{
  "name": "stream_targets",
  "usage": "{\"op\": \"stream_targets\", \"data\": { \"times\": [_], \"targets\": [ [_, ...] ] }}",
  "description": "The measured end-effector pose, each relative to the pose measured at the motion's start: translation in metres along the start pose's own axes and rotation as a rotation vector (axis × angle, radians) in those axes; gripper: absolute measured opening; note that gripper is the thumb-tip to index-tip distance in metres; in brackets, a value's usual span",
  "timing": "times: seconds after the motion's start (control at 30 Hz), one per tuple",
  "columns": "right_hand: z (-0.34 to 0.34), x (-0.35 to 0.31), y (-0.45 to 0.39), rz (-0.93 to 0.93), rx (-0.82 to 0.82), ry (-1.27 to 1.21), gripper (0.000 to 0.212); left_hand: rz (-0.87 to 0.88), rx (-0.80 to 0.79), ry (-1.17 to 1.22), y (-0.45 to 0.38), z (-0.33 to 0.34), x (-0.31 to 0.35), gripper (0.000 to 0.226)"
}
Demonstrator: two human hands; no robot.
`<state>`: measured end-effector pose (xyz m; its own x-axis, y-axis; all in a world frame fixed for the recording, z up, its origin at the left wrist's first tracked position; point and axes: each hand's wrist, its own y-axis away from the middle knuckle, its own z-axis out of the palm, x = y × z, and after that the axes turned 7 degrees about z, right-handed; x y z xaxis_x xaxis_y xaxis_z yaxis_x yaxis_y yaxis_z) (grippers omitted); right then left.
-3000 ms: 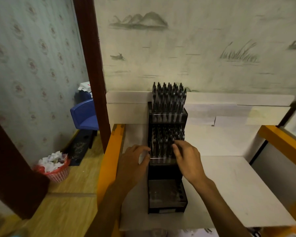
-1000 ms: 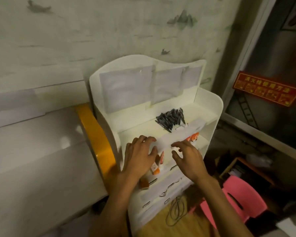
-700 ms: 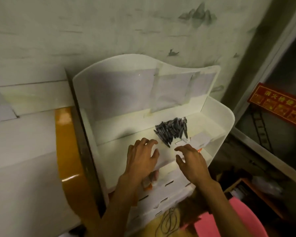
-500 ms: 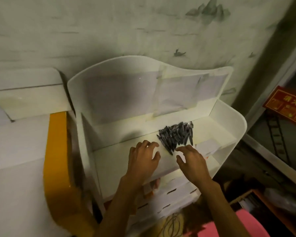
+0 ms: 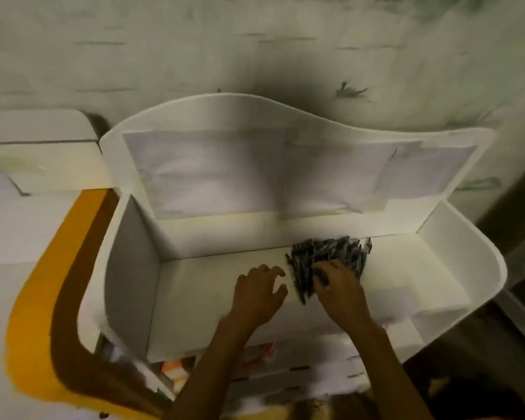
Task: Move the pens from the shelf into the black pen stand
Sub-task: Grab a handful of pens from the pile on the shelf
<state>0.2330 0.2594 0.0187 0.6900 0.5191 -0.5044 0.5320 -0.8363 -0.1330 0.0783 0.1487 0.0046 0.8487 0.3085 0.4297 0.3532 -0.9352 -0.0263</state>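
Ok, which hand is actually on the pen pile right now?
The right hand: its curled fingers are down among the dark pens at the near edge of the pile. The left hand hovers beside the pile over the bare white shelf, fingers loosely curled, holding nothing.

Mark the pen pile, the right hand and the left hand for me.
pen pile (image 5: 337, 253): head view, middle of the dark heap on the shelf.
right hand (image 5: 341, 291): head view, back of hand.
left hand (image 5: 256, 294): head view, back of hand.

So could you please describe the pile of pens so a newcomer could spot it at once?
Find the white shelf with the wavy back panel against the wall. On its top level, right of centre, lies the pile of pens, the only dark heap there, under the right hand.
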Motion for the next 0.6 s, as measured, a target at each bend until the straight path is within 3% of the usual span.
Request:
{"op": "stream_targets", "data": {
  "times": [0.33, 0.6],
  "targets": [
    [-0.006, 0.055, -0.051, -0.089, -0.163, -0.078, 0.025, -0.319, 0.061, 0.096, -0.045, 0.04, 0.027, 0.033],
    [-0.009, 0.069, -0.075, -0.126, -0.192, -0.097, 0.026, -0.523, 0.059, 0.069, -0.069, 0.051, 0.043, 0.053]
  ]
}}
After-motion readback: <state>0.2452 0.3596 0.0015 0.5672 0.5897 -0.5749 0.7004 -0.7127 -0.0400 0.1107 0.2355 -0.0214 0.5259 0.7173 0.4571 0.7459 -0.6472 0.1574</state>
